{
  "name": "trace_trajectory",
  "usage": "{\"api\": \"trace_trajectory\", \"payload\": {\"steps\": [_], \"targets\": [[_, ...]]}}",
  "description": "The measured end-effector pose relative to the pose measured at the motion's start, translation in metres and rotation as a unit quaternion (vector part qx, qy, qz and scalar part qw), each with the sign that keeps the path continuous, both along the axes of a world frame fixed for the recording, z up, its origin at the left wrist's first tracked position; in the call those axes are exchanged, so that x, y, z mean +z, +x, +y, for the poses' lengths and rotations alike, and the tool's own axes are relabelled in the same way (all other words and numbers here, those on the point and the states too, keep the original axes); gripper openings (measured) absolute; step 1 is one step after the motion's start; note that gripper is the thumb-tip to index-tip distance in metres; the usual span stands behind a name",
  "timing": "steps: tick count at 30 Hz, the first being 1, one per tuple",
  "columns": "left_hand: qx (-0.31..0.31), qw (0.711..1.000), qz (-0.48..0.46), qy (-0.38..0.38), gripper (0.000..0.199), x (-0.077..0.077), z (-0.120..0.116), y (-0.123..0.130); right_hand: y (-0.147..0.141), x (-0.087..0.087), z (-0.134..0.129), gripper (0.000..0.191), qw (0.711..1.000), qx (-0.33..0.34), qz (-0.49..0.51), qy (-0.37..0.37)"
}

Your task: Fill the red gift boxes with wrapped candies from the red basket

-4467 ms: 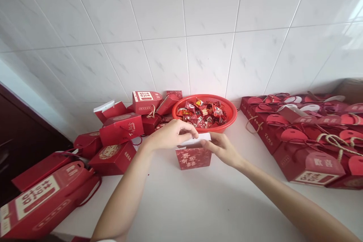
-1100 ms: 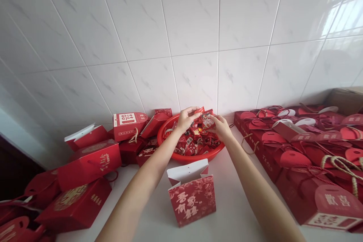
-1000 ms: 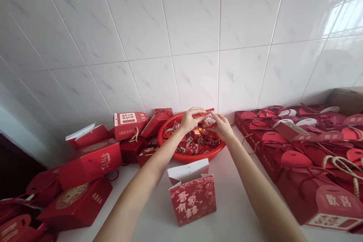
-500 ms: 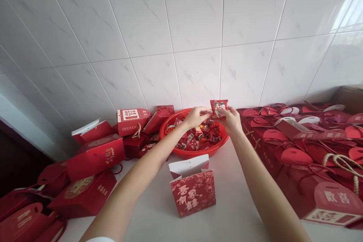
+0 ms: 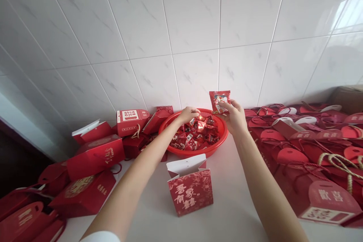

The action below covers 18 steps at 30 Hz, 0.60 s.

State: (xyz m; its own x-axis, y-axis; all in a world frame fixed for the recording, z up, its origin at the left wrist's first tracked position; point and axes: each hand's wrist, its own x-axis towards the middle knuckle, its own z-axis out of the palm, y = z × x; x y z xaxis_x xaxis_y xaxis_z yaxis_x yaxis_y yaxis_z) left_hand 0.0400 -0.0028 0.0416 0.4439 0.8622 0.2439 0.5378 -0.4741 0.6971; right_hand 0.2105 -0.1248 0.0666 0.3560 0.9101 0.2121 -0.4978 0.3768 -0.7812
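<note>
Raised above the right rear of a red plastic basket (image 5: 215,149), my right hand (image 5: 237,117) pinches a small red candy packet (image 5: 219,100) with a colourful printed front. My left hand (image 5: 188,115) is over the basket's back left part, its fingers curled together; whatever they may hold is hidden. Red-wrapped candies (image 5: 195,136) fill much of the basket. In front of it a red gift box (image 5: 190,193) with pale lettering stands upright, its top open and a white inner flap showing.
Several red gift boxes (image 5: 96,157) lie heaped on the left. Rows of closed red boxes (image 5: 300,170) with cord handles crowd the right side. Behind the white table (image 5: 227,211) rises a tiled wall (image 5: 195,75). A brown carton (image 5: 346,98) sits at the far right.
My right hand has lifted the candy packet slightly, toward the wall. My left hand has drawn away from it, leftward, and its fingers have curled over the candies. The gift box stays in place.
</note>
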Motion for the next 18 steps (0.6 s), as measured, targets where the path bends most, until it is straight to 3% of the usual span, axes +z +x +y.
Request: {"api": "trace_trajectory", "payload": {"steps": [3, 6, 8, 11, 14, 18], "targets": [[-0.005, 0.996, -0.086, -0.039, 0.008, 0.014, -0.010, -0.010, 0.003, 0.001, -0.002, 0.030, 1.000, 0.008, -0.020, 0.012], [-0.012, 0.973, -0.200, -0.114, 0.010, 0.021, -0.022, -0.016, 0.002, 0.004, -0.006, 0.029, 0.999, 0.016, -0.035, 0.013], [-0.008, 0.967, -0.214, -0.137, 0.006, 0.023, -0.029, -0.017, 0.002, 0.006, -0.009, 0.028, 0.999, 0.017, -0.043, 0.012], [-0.007, 0.983, -0.136, -0.124, 0.007, 0.021, -0.038, -0.016, 0.001, 0.010, -0.015, 0.030, 0.998, 0.022, -0.055, 0.018], [-0.062, 0.996, 0.006, -0.065, 0.015, 0.017, -0.044, -0.015, 0.002, 0.014, -0.020, 0.030, 0.997, 0.024, -0.061, 0.027], [-0.172, 0.967, 0.190, 0.009, 0.027, 0.006, -0.048, -0.009, 0.002, 0.019, -0.025, 0.028, 0.998, 0.018, -0.056, 0.032]]}}
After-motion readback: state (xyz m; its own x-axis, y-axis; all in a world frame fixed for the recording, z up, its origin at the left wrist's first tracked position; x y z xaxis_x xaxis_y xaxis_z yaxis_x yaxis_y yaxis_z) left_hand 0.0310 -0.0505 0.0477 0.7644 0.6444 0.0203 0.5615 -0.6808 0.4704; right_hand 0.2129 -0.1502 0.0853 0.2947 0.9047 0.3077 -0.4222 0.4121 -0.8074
